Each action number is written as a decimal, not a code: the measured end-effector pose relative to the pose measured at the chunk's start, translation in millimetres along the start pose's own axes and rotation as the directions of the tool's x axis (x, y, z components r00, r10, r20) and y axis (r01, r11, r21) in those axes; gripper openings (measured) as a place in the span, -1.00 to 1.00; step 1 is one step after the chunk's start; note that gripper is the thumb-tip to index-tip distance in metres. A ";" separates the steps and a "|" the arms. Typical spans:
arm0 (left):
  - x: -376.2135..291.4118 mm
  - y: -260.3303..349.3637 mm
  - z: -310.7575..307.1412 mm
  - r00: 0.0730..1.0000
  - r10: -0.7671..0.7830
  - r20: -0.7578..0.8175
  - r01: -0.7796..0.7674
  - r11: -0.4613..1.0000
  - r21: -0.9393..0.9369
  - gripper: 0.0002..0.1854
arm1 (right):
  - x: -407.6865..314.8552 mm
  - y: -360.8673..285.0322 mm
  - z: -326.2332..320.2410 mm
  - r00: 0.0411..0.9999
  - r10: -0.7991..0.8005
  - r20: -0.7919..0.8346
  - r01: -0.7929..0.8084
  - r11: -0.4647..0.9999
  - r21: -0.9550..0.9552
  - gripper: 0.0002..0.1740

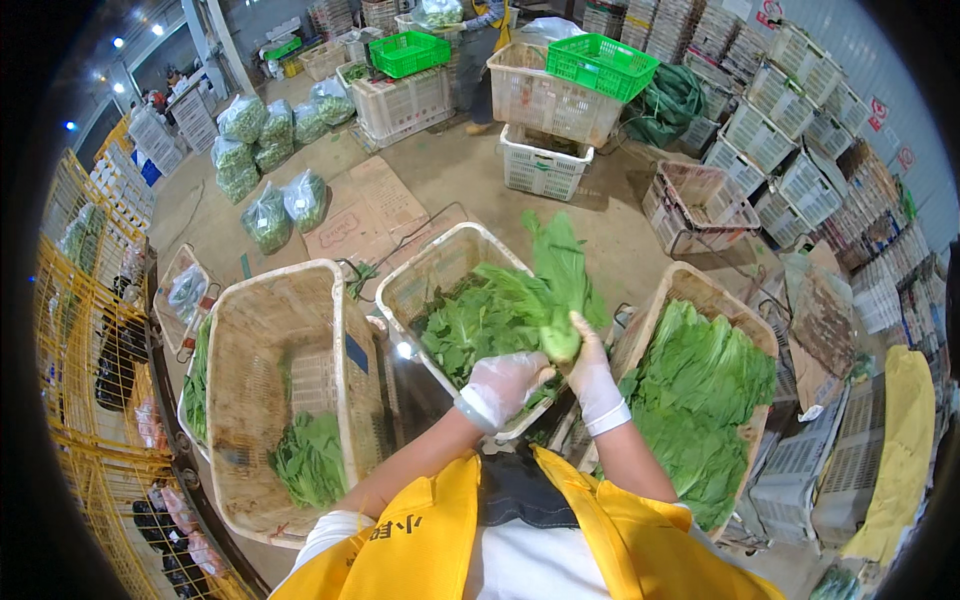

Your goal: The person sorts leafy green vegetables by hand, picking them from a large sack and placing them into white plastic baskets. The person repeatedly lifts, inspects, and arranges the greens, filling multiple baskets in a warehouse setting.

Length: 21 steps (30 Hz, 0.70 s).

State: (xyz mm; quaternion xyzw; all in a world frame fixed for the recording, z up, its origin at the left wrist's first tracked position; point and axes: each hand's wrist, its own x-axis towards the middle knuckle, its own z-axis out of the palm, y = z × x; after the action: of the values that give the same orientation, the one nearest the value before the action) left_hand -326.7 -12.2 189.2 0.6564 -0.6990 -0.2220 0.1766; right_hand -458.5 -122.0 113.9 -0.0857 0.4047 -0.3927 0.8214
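My right hand, in a translucent glove, grips a head of leafy greens near its pale base, with the leaves pointing away from me. My left hand, gloved too, is by the base of that head; its fingers are bent, and whether they pinch a leaf is unclear. Below both hands stands a middle plastic crate with loose green leaves in it. To the right, a crate is filled with layered leafy heads. At the left, a large tilted crate has a small bunch of greens at its bottom.
Yellow wire cages line the left side. Bagged greens and flattened cardboard lie on the floor ahead. Beyond are green baskets on crates, a co-worker and stacked crates. Metal hooks lie near the crates.
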 end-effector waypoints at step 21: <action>56.3 -8.1 89.5 0.921 -0.364 0.140 0.161 0.028 -0.987 -0.68 | -16.4 -2.0 -21.3 0.954 -0.299 0.001 0.293 0.937 0.188 -0.50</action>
State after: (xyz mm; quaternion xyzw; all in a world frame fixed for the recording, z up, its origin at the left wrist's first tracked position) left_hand -372.4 -61.6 107.2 0.4949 -0.2150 -0.6112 0.5791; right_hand -481.2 -107.8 110.6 -0.0743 0.3366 -0.5465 0.7632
